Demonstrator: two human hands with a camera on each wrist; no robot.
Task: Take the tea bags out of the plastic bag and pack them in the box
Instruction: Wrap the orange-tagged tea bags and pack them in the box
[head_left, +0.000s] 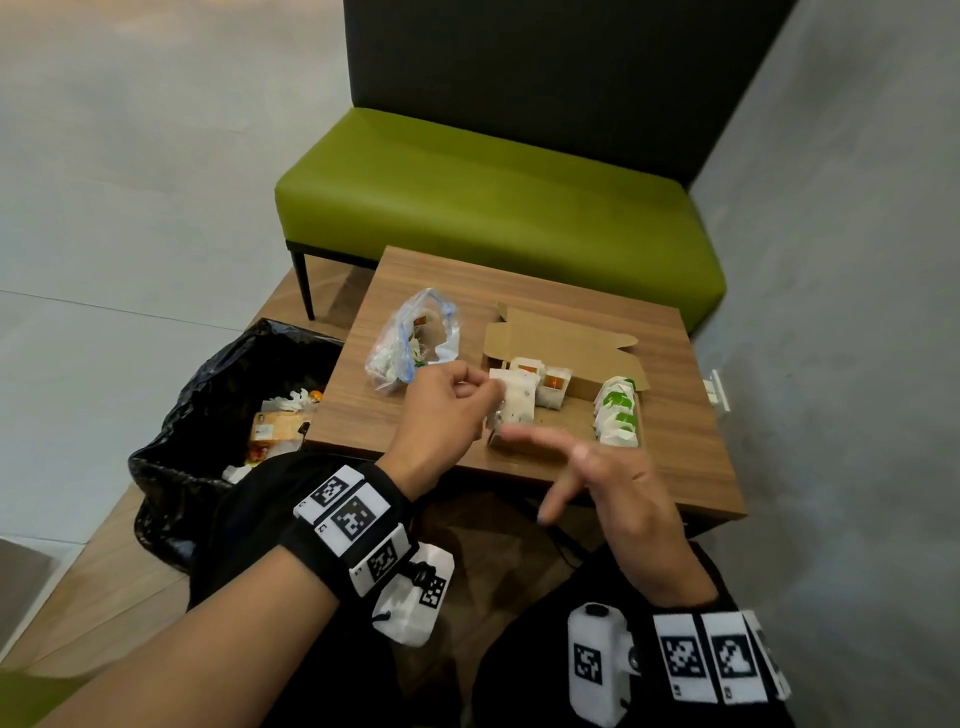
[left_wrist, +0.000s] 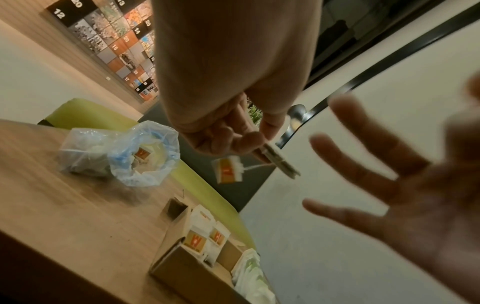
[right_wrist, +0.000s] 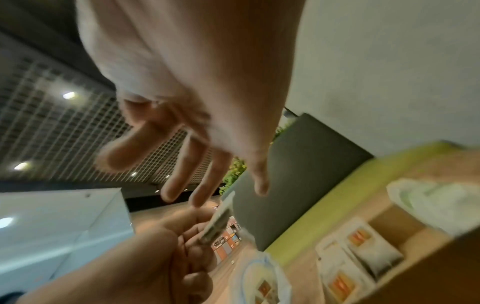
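One tea bag (left_wrist: 279, 162) is pinched in the left hand (head_left: 441, 415) above the bench (head_left: 691, 441), the right hand (head_left: 623, 499) spread and holding nothing; next, I think, it goes down into the box (head_left: 582, 343).

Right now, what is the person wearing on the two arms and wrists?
Both wrists carry black bands with white square tags printed with black pixel markers. A small white camera box, also tagged, sits at the right wrist, and a white unit hangs under the left. Forearms are bare.

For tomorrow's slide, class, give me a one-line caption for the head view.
Left hand pinches a tea bag above the open cardboard box; right hand spread open beside it.
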